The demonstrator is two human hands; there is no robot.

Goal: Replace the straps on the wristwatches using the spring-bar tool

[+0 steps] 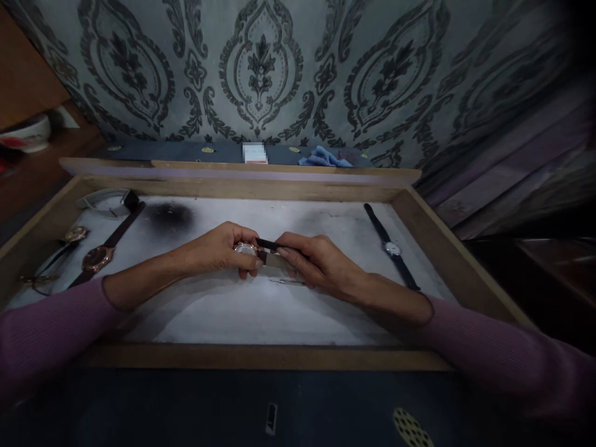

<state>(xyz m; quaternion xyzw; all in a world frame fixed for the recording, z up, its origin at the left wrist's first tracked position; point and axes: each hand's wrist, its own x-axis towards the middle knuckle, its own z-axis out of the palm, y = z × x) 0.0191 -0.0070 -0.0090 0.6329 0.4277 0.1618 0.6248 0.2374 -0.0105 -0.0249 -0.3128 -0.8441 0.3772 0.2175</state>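
Above the middle of the shallow box, my left hand [228, 248] is closed around a wristwatch [245, 249] with a round, light face and a rose-gold-looking case. Its brownish strap [278, 260] stretches towards my right hand [321, 264]. Between the fingers and thumb of that hand is a slim dark stick-like object [267, 244]; its far end reaches the watch beside my left fingers. Whether my right hand also touches the strap cannot be made out. Under the right fingers, a thin metal tool [287, 282] lies on the white box floor.
The wooden box [261, 357] has raised walls all round. At its left lie a brown-strapped watch [97, 258], a pale-strapped watch [109, 202] and a small gold watch [76, 234]. A dark-strapped watch [392, 248] lies right. Behind are a blue cloth [325, 157] and a small white box [254, 153].
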